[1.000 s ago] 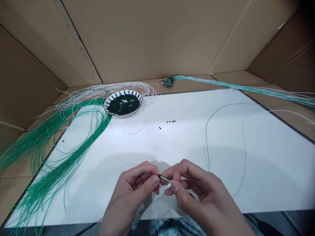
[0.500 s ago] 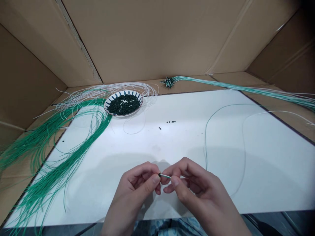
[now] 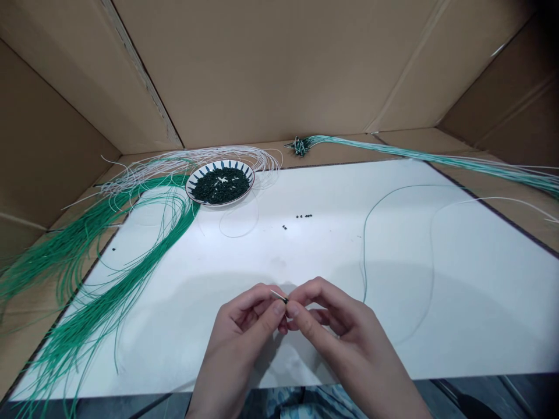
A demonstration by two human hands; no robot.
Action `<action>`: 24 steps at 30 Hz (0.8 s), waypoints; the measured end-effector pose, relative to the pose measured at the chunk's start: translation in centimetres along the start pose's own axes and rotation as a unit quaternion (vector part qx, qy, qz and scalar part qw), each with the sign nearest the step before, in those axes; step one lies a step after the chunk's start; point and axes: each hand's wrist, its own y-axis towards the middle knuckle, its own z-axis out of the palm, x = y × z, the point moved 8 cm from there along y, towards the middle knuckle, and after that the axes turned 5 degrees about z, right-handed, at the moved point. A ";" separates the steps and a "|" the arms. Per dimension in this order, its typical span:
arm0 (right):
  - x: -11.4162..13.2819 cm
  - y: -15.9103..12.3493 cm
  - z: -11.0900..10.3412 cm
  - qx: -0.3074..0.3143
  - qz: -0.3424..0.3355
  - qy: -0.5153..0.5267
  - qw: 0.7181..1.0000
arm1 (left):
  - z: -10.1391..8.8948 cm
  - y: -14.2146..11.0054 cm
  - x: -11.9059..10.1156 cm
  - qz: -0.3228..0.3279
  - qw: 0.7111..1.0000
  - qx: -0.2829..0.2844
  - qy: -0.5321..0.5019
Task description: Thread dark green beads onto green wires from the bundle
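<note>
Both hands meet low in the middle over a white sheet [image 3: 305,244]. My left hand [image 3: 244,337] pinches a tiny dark bead [image 3: 285,300] between thumb and forefinger. My right hand [image 3: 336,337] pinches the ends of a thin green cord [image 3: 364,244] and a white cord [image 3: 432,250], which loop away to the right over the sheet. A short cord tip [image 3: 276,294] sticks out past the bead toward the left. The fingertips of both hands touch around the bead.
A small patterned dish [image 3: 219,182] full of dark beads stands at the back left. Bundles of green cords [image 3: 87,279] and white cords [image 3: 183,160] lie left. A tied green-white bundle [image 3: 393,150] runs along the back right. Loose beads [image 3: 301,217] dot the sheet. Cardboard walls [image 3: 279,64] enclose everything.
The hands have drawn together and risen slightly. The stretch of cord seen between the fingertips has closed up, and its tip now pokes out left of the bead.
</note>
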 end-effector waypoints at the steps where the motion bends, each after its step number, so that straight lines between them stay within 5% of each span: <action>1: -0.1 0.1 0.0 0.003 -0.002 0.007 1.000 | -0.1 0.0 -0.1 0.007 1.000 0.003 0.011; 17: -0.4 0.2 -1.0 -0.088 -0.027 0.050 0.995 | -1.5 0.6 -0.3 0.042 0.998 -0.034 0.020; 24: -0.3 -0.3 -0.4 -0.054 0.003 0.052 0.997 | -1.4 0.6 0.2 0.009 0.999 0.001 -0.040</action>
